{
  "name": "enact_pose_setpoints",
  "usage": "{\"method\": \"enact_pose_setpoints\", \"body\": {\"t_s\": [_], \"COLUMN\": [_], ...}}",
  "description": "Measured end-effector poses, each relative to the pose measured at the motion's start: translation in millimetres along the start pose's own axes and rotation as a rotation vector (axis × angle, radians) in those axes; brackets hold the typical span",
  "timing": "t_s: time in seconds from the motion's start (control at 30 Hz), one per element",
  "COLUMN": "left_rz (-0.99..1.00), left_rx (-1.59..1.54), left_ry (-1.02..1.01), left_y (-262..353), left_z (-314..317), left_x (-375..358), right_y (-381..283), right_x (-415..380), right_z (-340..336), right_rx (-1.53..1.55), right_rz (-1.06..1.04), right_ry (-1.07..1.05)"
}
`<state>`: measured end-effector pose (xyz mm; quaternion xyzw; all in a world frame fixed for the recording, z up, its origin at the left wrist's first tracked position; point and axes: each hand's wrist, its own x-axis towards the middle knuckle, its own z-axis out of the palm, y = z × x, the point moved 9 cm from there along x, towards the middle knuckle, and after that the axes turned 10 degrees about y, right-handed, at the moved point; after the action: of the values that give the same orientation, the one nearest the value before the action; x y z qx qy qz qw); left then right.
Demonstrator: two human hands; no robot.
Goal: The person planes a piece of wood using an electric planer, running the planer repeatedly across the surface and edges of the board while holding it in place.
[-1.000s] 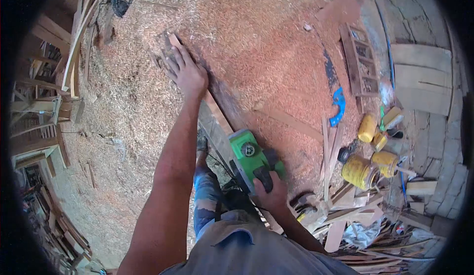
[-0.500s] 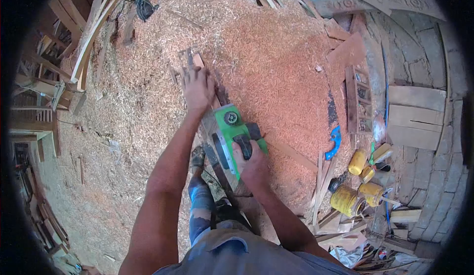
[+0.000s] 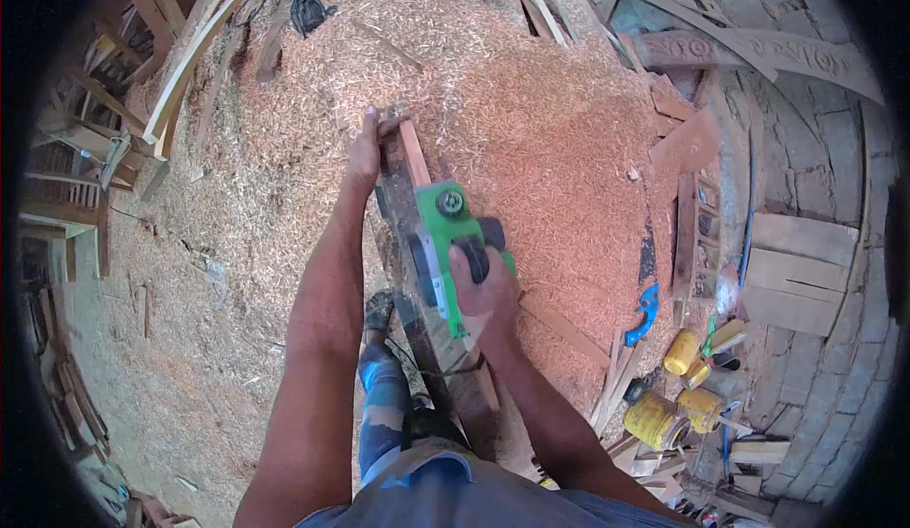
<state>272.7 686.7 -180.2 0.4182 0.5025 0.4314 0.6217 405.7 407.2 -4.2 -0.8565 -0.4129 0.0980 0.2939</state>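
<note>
My right hand [image 3: 485, 293] is wrapped round the black handle of a green electric planer [image 3: 445, 234]. The planer sits on a narrow reddish wood strip [image 3: 414, 154], whose far end sticks out ahead of it. Under both runs a long dark board [image 3: 464, 386]. My left hand [image 3: 365, 154] is turned edge-on beside the board's far end, fingers stretched forward next to a short dark wood piece [image 3: 391, 122]. It is off the strip, and some of its fingers are hidden.
Wood shavings [image 3: 550, 130] cover the floor. To the right lie a blue-handled saw [image 3: 645, 315], a wooden rack [image 3: 697, 234] and yellow containers [image 3: 657, 421]. Boards and offcuts [image 3: 175, 87] stand at the left. My foot [image 3: 379, 308] is beside the board.
My left hand has lifted off the wood strip and turned edge-on at its left side. More of the strip shows. The planer, still in my right hand, has barely shifted, and the view has moved slightly.
</note>
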Motion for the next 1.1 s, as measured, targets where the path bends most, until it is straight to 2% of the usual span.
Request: {"method": "enact_pose_setpoints", "body": {"t_s": [0.03,0.1,0.2,0.33,0.4,0.47,0.57,0.6,0.7,0.73,0.77,0.8,0.87,0.93,1.03,1.1], "left_rz": [-0.010,-0.005,-0.053,-0.114,-0.009,0.033,0.073,0.003,0.359,0.481,0.606,0.571,0.509,0.557,0.597,0.620], "left_rx": [-0.029,-0.014,-0.172,-0.150,-0.186,-0.193,-0.189,-0.129,0.383,0.554,0.727,0.730,0.735,0.746,0.687,0.674], "left_ry": [-0.030,-0.041,-0.147,-0.046,0.003,0.010,0.044,0.017,0.188,0.251,0.314,0.292,0.248,0.237,0.238,0.252], "left_y": [-5.5,-15.9,14.2,-7.5,-1.1,-27.8,3.6,-1.2,0.1,0.3,2.1,-5.2,-9.5,-2.7,2.0,4.7], "left_z": [0.3,-2.8,6.7,-10.2,-11.5,-17.3,3.5,12.3,26.7,31.2,35.1,34.3,35.9,42.9,43.2,44.3], "left_x": [5.0,17.4,-5.6,10.3,8.7,27.4,-8.1,-14.5,-24.4,-29.6,-35.5,-32.4,-23.4,-29.8,-32.8,-38.1], "right_y": [-8.4,-23.9,-50.1,-71.1,-81.6,-76.2,-43.6,-25.3,36.2,73.2,107.8,115.0,186.1,231.8,264.3,268.9], "right_x": [12.9,37.5,71.9,118.5,134.0,124.6,79.2,48.4,-57.9,-96.9,-143.0,-174.9,-255.8,-314.2,-350.5,-352.5], "right_z": [7.1,19.8,35.4,69.9,75.7,69.1,33.1,15.1,-43.4,-52.5,-72.3,-103.0,-128.1,-157.0,-163.7,-158.4], "right_rx": [-0.011,0.068,0.132,0.177,0.249,0.247,0.163,0.161,0.048,0.066,0.002,-0.013,-0.064,0.001,0.019,0.000], "right_rz": [0.025,-0.058,-0.045,-0.049,-0.035,-0.039,-0.041,-0.032,-0.050,0.115,0.157,0.091,0.223,0.318,0.315,0.273], "right_ry": [-0.015,0.017,0.014,0.055,0.007,-0.027,-0.055,-0.073,0.003,-0.170,-0.155,-0.100,-0.229,-0.227,-0.215,-0.121]}}
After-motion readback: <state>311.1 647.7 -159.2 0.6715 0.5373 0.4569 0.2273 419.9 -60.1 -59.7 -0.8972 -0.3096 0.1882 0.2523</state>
